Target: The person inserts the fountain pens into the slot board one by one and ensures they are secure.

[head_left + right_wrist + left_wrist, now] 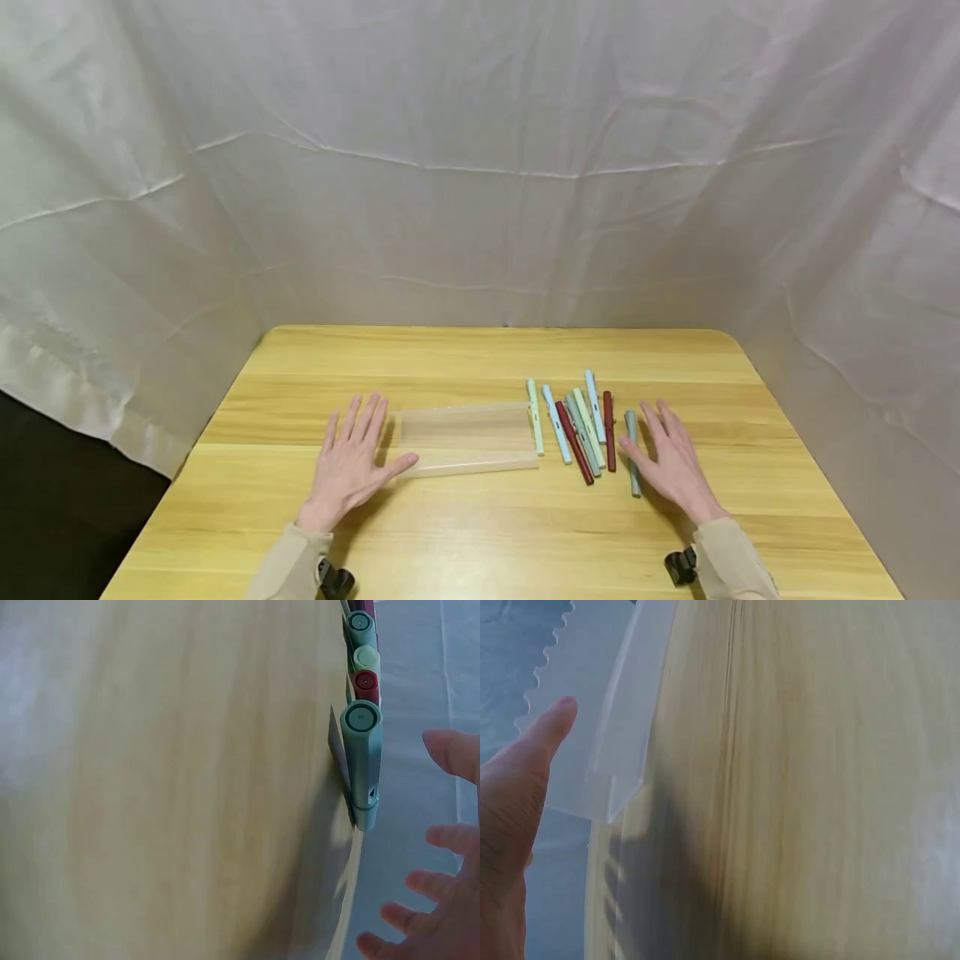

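Note:
Both hands lie flat with spread fingers on the wooden table [487,533]. My left hand [351,461] rests just left of a clear plastic pen case [465,437], its thumb tip at the case's near left corner. The left wrist view shows that thumb [534,748] beside the clear case [607,735]. My right hand [675,465] rests right of a row of several pens [581,425] in pale green, light blue, dark red and grey. Its thumb lies next to the grey pen [632,454]. The right wrist view shows the grey pen [362,761] end-on, with my fingers [442,900] apart from it.
White cloth [480,167] hangs as a backdrop behind and on both sides of the table. The table's left edge [187,467] drops to a dark floor. Bare wood stretches across the table's far half and along its front.

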### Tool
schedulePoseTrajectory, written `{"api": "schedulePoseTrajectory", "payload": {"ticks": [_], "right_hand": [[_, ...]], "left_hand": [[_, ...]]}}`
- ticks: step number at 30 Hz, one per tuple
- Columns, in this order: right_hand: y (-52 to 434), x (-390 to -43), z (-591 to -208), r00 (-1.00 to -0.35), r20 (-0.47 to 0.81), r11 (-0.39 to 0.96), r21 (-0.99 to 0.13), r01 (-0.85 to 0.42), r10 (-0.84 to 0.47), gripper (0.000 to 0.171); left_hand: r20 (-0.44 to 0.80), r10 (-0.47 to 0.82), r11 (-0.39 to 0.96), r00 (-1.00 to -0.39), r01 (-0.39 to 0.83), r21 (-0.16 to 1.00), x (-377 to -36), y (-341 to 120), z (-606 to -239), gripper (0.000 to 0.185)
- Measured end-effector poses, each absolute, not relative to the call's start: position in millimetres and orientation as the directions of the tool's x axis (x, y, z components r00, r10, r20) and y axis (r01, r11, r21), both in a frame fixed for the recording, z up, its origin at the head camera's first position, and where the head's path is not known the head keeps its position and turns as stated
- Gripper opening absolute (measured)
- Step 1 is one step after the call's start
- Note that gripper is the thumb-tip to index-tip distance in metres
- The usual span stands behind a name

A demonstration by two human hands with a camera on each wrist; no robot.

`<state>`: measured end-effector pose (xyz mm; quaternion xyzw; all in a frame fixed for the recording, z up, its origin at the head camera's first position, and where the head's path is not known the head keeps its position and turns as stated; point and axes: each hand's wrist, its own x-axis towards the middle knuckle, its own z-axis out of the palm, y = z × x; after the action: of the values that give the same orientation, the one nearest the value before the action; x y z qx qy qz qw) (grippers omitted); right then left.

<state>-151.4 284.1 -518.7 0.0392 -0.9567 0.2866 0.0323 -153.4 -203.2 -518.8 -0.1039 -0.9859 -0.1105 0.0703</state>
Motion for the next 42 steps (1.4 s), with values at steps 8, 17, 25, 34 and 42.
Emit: {"api": "schedulePoseTrajectory", "payload": {"ticks": [8, 17, 25, 34, 42], "right_hand": [[284.5, -151.4, -518.3, -0.995, 0.082, 0.801, -0.591, -0.089, -0.049, 0.076], [284.0, -156.9, -517.2, -0.997, 0.068, 0.783, -0.618, -0.068, -0.033, 0.073], [285.6, -162.4, -517.6, -0.999, 0.036, 0.774, -0.631, -0.050, -0.034, 0.074], [289.7, -171.1, -517.2, -0.997, 0.029, 0.766, -0.638, -0.074, -0.072, 0.071], [289.7, -179.8, -515.2, -0.996, -0.012, 0.778, -0.625, -0.059, -0.086, 0.070]], "left_hand": [[0.221, 0.218, 0.911, -0.951, 0.279, 0.304, -160.6, -194.1, -517.7, 0.122], [0.196, 0.219, 0.717, -0.956, 0.294, 0.632, -166.7, -188.6, -520.3, 0.129], [0.144, 0.230, 0.477, -0.962, 0.240, 0.845, -169.7, -187.8, -532.3, 0.111], [0.128, 0.282, 0.421, -0.951, 0.242, 0.874, -173.4, -187.4, -537.4, 0.104], [0.113, 0.340, 0.412, -0.934, 0.256, 0.875, -174.0, -192.8, -536.4, 0.102]]}}
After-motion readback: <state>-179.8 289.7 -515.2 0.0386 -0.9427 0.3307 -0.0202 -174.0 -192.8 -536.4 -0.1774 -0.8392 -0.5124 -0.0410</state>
